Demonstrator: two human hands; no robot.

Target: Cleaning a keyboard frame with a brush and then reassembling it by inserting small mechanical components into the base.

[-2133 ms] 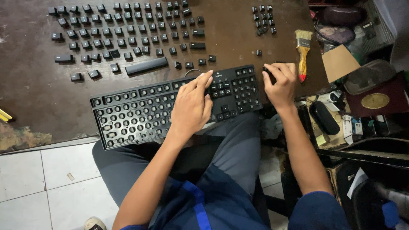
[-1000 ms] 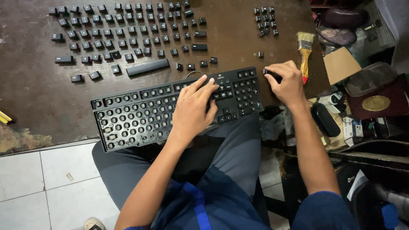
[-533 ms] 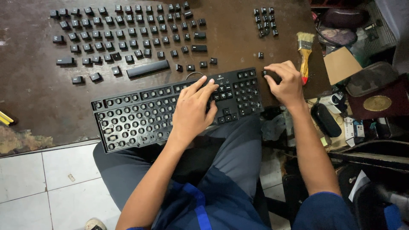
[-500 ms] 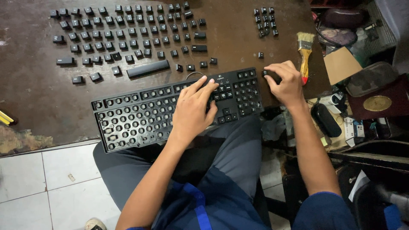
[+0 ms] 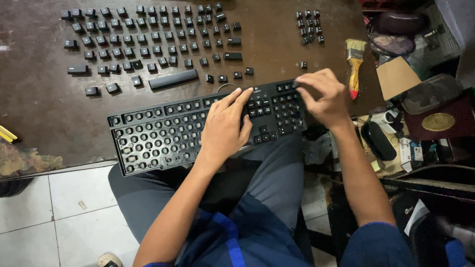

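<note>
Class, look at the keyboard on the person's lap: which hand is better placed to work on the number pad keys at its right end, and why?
Right. The right hand already has its fingertips over the keyboard's right-end corner, while the left hand lies flat across the middle, seemingly steadying it.

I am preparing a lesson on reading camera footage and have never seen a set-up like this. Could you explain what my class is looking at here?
There is no machine: a seated person works with two bare hands, and the one picture comes from a camera worn on their head, looking down.

A black keyboard lies across their lap and the edge of a dark table; most of its keys are off. The left hand rests flat on its middle. The right hand touches its far right end; whether its grip pinches anything I cannot tell.

On the table lie rows of removed keycaps, a long space bar, a smaller cluster of keycaps and a paintbrush.
</note>
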